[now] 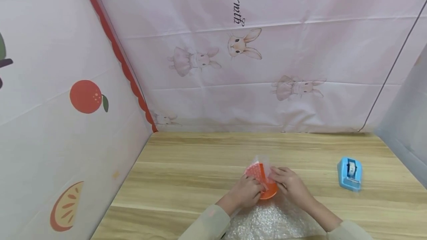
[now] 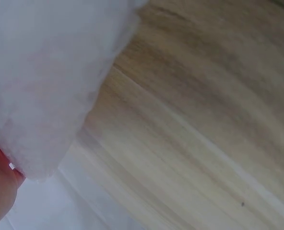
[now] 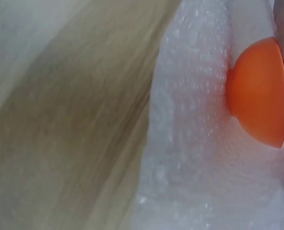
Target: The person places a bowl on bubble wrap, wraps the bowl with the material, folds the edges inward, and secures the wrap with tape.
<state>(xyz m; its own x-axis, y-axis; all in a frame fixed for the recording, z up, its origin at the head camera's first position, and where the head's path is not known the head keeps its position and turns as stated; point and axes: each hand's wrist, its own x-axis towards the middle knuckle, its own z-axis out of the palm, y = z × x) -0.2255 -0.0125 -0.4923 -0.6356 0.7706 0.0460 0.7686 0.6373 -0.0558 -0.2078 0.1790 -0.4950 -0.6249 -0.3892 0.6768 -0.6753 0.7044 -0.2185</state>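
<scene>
An orange bowl [image 3: 259, 93] sits on a sheet of clear bubble wrap [image 1: 270, 219], and part of the sheet is folded over its far and left side. In the head view, my left hand [image 1: 247, 192] holds the folded wrap at the left of the bowl, its fingertips bent down inside the rim. On the other side, my right hand [image 1: 293, 186] pinches a flap of wrap between thumb and fingers, close by the right rim. The right wrist view has the bowl from the side, its base against the wrap. Raised wrap [image 2: 51, 81] fills much of the left wrist view.
A blue tape dispenser [image 1: 349, 173] with a roll in it stands to the right on the wooden table [image 1: 186, 158]. Behind the table hangs a pink cloth [image 1: 207, 103] with printed rabbits; a white cloth [image 1: 100, 140] with fruit prints borders the left.
</scene>
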